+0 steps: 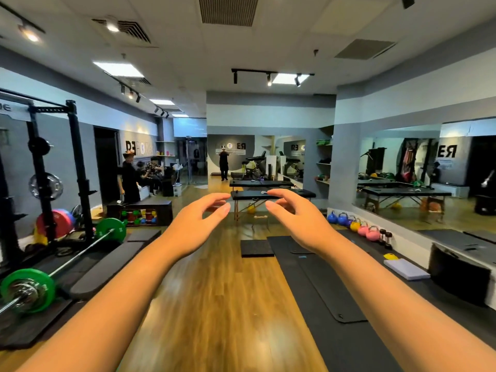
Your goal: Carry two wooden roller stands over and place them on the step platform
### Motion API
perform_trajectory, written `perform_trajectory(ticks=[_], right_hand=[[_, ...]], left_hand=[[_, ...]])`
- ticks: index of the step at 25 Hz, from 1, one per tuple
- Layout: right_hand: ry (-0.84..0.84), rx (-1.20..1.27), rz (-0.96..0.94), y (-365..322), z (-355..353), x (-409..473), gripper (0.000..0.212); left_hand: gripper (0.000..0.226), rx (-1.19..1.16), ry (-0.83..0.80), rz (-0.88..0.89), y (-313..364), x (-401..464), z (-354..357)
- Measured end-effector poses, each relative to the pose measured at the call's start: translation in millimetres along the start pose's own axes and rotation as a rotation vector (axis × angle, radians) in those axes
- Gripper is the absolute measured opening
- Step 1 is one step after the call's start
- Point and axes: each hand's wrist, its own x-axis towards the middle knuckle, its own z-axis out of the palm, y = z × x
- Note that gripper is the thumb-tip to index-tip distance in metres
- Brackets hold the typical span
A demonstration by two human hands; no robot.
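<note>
Both my arms reach forward at chest height over the wooden floor. My left hand [200,224] and my right hand [294,217] are open, fingers curved and apart, with nothing in them. Far ahead, between the two hands, a small wooden roller stand [260,217] stands on the floor under a black massage table [306,194]. Only that one stand can be made out. A low black square platform [256,248] lies on the floor nearer to me, below my right hand.
A green-plated barbell [69,260] and a squat rack [77,167] fill the left side. Long black mats [322,285] run along the right, beside coloured kettlebells [357,225] and a mirror wall. Several people stand at the far left and back. A strip of wooden floor runs down the middle.
</note>
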Motion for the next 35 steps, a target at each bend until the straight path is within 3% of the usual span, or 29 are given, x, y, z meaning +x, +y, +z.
perform_trajectory(ticks=[9, 15, 22, 26, 35], right_hand=[[0.036, 0.025, 0.002, 171.9, 38.0, 197.8, 0.044], [-0.074, -0.006, -0.082, 277.7, 42.2, 356.9, 0.048], [-0.090, -0.017, -0.076, 382.7, 72.6, 493.4, 0.049], [-0.069, -0.018, -0.054, 452.4, 103.1, 594.5, 0.041], [0.003, -0.016, 0.070, 595.1, 166.6, 817.1, 0.050]], left_hand=[[0.034, -0.048, -0.012, 0.002, -156.3, 199.3, 100.4], [0.036, -0.087, 0.019, -0.018, -238.1, 344.8, 158.0], [0.040, -0.049, 0.022, -0.016, -336.8, 475.9, 200.6], [0.040, -0.060, -0.005, -0.002, -421.2, 571.1, 231.9], [0.043, -0.061, -0.083, 0.020, -595.7, 798.9, 282.1]])
